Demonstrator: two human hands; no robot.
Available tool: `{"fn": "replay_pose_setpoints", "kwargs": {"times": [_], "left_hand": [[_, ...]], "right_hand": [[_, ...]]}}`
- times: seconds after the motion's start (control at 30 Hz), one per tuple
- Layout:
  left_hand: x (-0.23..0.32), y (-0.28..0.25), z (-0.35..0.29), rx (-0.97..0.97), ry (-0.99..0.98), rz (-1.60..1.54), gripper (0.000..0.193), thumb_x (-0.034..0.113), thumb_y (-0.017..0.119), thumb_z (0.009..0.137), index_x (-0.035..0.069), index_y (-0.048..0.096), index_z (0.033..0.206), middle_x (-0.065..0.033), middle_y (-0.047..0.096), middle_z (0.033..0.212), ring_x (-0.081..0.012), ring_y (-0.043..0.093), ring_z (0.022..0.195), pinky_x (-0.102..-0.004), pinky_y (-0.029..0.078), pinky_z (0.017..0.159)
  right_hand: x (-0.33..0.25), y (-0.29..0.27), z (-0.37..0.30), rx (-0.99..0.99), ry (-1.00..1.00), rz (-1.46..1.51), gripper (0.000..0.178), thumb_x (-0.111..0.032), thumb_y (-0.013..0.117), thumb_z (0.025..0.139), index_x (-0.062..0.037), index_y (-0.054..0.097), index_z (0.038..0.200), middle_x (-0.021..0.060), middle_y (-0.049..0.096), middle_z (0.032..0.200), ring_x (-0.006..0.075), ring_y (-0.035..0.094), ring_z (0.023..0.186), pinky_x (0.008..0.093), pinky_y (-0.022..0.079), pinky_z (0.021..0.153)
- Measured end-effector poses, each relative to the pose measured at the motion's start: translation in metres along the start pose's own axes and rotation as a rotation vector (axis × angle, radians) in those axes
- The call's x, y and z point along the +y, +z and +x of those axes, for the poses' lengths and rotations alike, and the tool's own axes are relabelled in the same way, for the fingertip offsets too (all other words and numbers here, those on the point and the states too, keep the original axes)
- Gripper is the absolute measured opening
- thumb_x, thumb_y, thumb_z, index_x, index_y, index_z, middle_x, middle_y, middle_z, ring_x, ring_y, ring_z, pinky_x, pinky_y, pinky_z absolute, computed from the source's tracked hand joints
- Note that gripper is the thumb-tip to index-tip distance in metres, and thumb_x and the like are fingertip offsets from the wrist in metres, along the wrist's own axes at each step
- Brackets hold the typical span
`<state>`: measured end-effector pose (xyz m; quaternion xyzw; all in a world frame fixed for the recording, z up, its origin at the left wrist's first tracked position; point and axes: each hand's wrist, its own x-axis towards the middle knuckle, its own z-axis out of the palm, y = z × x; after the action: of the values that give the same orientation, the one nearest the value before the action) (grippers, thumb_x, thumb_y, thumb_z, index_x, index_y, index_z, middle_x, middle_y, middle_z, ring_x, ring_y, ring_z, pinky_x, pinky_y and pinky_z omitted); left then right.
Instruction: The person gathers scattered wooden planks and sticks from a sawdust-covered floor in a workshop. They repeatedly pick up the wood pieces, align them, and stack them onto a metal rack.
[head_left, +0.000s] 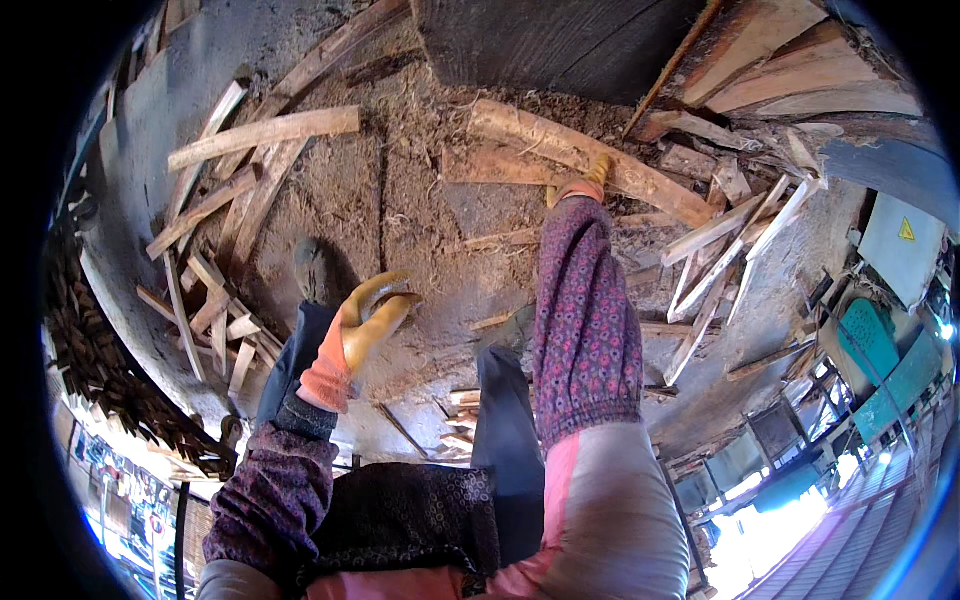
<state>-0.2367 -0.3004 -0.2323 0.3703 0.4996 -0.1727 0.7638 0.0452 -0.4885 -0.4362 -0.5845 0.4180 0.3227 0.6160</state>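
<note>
My right hand [585,186], in a yellow glove with an orange cuff, reaches forward to a long wooden plank [640,180] on the sawdust-strewn ground. Its fingers lie over the plank's near edge, and the thumb shows at the left; the palm is hidden by the sleeve. A second, shorter board [490,166] lies partly under that plank. My left hand [375,318], gloved alike, hangs above the ground near my left boot [312,270]. Its fingers curve apart from the thumb with nothing between them.
Loose wood strips [265,135] lie crossed at the left, with shorter offcuts [235,320] nearer. More splintered pieces [715,240] are heaped at the right. A large dark slab [550,45] stands ahead, beside cut timber [790,60]. A grey box with a yellow warning sign [903,240] is far right.
</note>
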Motion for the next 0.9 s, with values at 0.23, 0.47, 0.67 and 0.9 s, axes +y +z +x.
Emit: {"fn": "replay_pose_setpoints", "kwargs": {"times": [0.23,0.47,0.67,0.9], "left_hand": [[-0.030,-0.054,0.029,0.111,0.118,-0.048,0.048,0.024,0.061,0.098,0.005,0.052,0.141,-0.0086,0.063,0.128,-0.0172,0.061,0.114,-0.0318,0.047,0.100],[-0.058,-0.086,0.030,-0.020,-0.144,-0.236,0.061,0.043,0.063,0.095,0.005,0.054,0.141,-0.0109,0.061,0.134,-0.0216,0.059,0.120,-0.0368,0.045,0.103],[-0.095,-0.027,-0.026,-0.278,-0.157,-0.324,0.044,0.036,0.060,0.100,-0.001,0.065,0.124,-0.0101,0.068,0.122,-0.0191,0.065,0.107,-0.0334,0.050,0.099],[-0.113,-0.030,0.016,-0.179,-0.154,-0.184,0.055,0.029,0.068,0.096,-0.001,0.053,0.139,-0.0071,0.066,0.124,-0.0153,0.059,0.108,-0.0292,0.047,0.096]], "right_hand": [[-0.023,0.008,-0.003,0.007,-0.036,0.059,0.062,-0.054,0.058,0.097,-0.0175,0.050,0.146,0.0049,0.055,0.143,0.0241,0.051,0.131,0.0421,0.038,0.110],[0.052,-0.065,-0.166,-0.061,0.102,-0.072,0.051,-0.036,0.063,0.097,-0.0011,0.057,0.134,0.0083,0.063,0.124,0.0216,0.060,0.112,0.0370,0.050,0.096],[0.029,-0.059,-0.262,-0.384,-0.294,-0.987,0.068,-0.031,0.071,0.087,0.0055,0.047,0.139,0.0177,0.057,0.131,0.0273,0.055,0.121,0.0385,0.042,0.106],[-0.190,0.098,-0.109,0.480,-0.706,-1.009,0.128,-0.047,0.089,0.064,-0.0011,0.015,0.158,0.0285,0.033,0.154,0.0384,0.042,0.139,0.0413,0.038,0.116]]}}
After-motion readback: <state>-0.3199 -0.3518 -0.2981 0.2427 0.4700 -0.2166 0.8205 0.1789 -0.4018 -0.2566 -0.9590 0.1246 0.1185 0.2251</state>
